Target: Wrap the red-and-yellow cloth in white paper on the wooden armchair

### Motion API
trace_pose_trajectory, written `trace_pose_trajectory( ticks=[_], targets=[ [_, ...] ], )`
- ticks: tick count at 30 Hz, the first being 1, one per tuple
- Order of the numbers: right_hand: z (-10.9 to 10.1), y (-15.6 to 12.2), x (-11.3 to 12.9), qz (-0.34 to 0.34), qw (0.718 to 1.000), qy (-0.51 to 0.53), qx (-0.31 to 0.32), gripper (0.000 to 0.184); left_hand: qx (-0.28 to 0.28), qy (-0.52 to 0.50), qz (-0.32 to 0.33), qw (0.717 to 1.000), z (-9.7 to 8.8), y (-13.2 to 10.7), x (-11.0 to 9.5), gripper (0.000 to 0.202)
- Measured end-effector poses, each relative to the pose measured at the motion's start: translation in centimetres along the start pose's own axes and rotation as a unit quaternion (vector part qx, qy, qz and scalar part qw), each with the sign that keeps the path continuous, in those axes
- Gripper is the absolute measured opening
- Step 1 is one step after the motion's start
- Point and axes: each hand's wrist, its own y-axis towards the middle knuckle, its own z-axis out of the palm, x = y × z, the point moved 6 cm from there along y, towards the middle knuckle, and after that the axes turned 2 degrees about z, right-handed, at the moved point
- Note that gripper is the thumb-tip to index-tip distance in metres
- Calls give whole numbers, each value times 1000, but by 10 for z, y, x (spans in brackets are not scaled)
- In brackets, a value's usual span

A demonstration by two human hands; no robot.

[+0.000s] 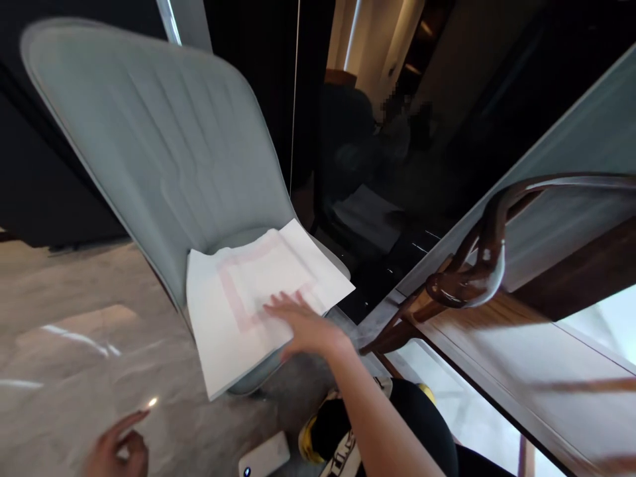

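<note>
A large white sheet of paper (213,344) lies across the seat of a grey-green padded chair (163,126), its edges jutting past the seat. A pale reddish frame-like pattern shows on the sheet. Over the paper's right part is my right hand (305,328), fingers spread and holding nothing; whether it presses on the sheet or hovers just above I cannot tell. My left hand (119,447) is low at the left, away from the chair, over the floor. Its index finger points out, the other fingers bend loosely, and nothing shows in them.
A small white device (264,456) lies on the glossy grey floor (59,344) by my legs. At the right stands wooden furniture with a curved brown rail (467,288). Behind the chair, a dark glossy panel (397,185) mirrors the room.
</note>
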Motion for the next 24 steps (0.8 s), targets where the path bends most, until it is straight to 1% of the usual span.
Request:
trace_pose_trajectory(
  ticks=[1,2,3,4,5,6,7,8,9,10,11,12,15,19,22,24],
  targets=[
    [-9,-5,-12,24,1000,-9,-16,118,-92,-27,-9,995,-35,18,-18,31],
    [-16,-9,-24,44,999,-16,-20,118,-128,-68,34,989,-58,34,-50,32],
    [-19,-12,-34,60,998,-20,-13,115,-118,-108,116,980,-70,48,-93,32],
    [-21,-15,-43,70,997,-22,-11,110,-54,-129,207,968,-68,58,-141,35],
    [-22,-16,-49,74,997,-24,-13,103,29,-124,273,954,-58,66,-186,43],
    [-23,-17,-53,76,997,-27,-19,95,101,-94,309,941,-43,72,-223,53],
    [-24,-17,-55,75,996,-32,-29,87,164,-52,312,934,-25,78,-251,65],
    [-24,-17,-55,74,996,-36,-40,80,228,-6,300,926,-7,82,-269,78],
    [-24,-16,-55,73,995,-41,-50,74,274,27,285,918,7,86,-280,82],
    [-25,-17,-54,73,995,-45,-58,70,295,44,277,913,16,91,-286,82],
    [-25,-17,-53,73,994,-47,-66,65,310,55,270,910,22,94,-288,78],
    [-26,-17,-52,73,993,-48,-73,62,314,57,268,909,24,98,-287,72],
    [-30,-18,-51,74,992,-45,-87,55,324,55,270,905,18,106,-279,58],
    [-33,-18,-51,81,992,-40,-94,57,335,49,264,903,11,112,-276,53],
    [-32,-14,-50,90,992,-44,-79,67,336,42,254,906,12,112,-276,58],
    [-30,-10,-50,93,992,-50,-67,79,337,36,250,907,12,112,-276,59]
  ],
)
